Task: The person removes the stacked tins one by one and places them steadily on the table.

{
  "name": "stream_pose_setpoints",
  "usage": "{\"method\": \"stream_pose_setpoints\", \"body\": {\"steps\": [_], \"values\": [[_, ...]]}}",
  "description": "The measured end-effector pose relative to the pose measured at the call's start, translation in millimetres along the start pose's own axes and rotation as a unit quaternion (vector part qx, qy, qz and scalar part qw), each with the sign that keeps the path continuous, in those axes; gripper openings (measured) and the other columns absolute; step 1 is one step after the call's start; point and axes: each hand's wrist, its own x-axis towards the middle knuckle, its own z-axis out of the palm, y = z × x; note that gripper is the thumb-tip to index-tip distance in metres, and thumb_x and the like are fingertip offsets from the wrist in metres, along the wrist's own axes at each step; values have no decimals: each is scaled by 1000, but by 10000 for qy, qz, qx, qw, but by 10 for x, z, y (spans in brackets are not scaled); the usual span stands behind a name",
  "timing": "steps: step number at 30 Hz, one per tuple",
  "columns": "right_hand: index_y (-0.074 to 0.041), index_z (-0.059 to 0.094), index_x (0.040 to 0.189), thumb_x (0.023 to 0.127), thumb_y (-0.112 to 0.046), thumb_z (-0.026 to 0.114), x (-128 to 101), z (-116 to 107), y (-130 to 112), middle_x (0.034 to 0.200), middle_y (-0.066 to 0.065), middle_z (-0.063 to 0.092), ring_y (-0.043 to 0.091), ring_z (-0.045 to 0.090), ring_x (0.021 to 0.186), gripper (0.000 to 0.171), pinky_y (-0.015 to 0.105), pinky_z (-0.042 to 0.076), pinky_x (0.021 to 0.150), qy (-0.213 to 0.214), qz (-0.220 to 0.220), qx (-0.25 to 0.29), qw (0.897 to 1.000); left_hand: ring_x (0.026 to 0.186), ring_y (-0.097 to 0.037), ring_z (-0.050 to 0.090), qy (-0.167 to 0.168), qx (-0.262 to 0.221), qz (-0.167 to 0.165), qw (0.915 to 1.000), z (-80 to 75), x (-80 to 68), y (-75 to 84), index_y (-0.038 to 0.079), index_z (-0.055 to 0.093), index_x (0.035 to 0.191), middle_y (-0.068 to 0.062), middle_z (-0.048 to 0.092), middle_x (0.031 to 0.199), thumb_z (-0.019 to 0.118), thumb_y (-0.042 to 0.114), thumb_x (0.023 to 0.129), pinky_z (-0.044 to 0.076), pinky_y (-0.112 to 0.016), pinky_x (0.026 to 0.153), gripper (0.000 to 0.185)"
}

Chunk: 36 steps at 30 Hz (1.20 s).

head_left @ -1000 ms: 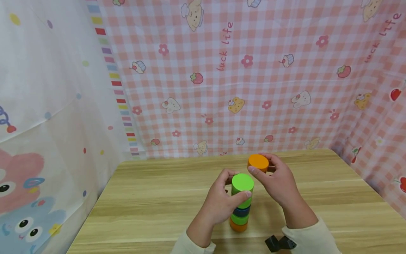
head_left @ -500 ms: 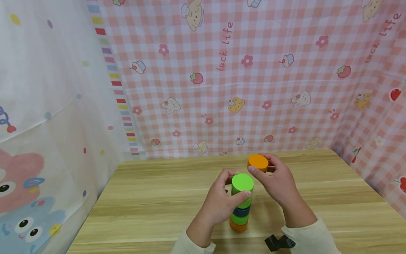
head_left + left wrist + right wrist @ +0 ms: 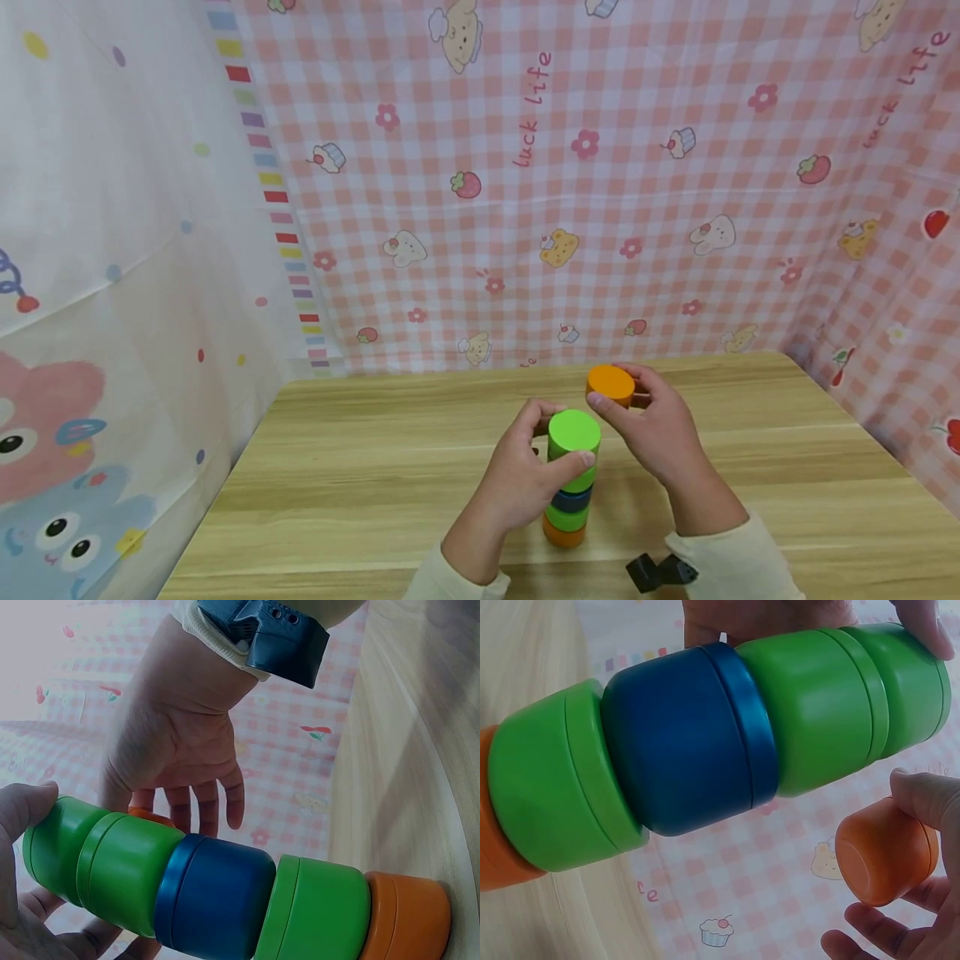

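A stack of round cups [image 3: 570, 487] stands on the wooden table [image 3: 360, 492]: orange at the bottom, then green, blue and green on top [image 3: 573, 431]. My left hand [image 3: 528, 471] grips the upper green cups, thumb on the near side; the stack shows sideways [image 3: 202, 892] in the left wrist view and again [image 3: 705, 750] in the right wrist view. My right hand [image 3: 645, 417] holds a small orange cup [image 3: 610, 383] in the air, just up and right of the stack's top; that orange cup [image 3: 885, 851] also shows in the right wrist view.
Pink checked cloth [image 3: 600, 183] walls the back and right of the table. A white patterned curtain [image 3: 112, 292] hangs on the left. A black wrist device [image 3: 660, 572] sits at my right sleeve near the table's front edge.
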Motion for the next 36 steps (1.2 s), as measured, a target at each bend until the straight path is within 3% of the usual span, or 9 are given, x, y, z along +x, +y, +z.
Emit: {"method": "stream_pose_setpoints", "body": {"steps": [7, 36], "values": [[-11, 50, 153, 98, -48, 74, 10, 1, 11, 148, 17, 56, 39, 54, 128, 71, 43, 56, 92, -14, -19, 7, 10000, 128, -21, 52, 7, 18, -34, 10000, -2, 1, 3, 29, 59, 126, 9, 63, 130, 80, 35, 94, 42, -56, 107, 39], [-11, 47, 155, 98, -50, 73, 63, 53, 116, 151, 19, 52, 42, 52, 133, 74, 54, 53, 103, -173, 249, -3, 9995, 130, -22, 51, 1, -11, 14, 10000, 3, 6, -15, 29, 59, 126, 9, 63, 132, 80, 35, 94, 41, -59, 108, 39]]}}
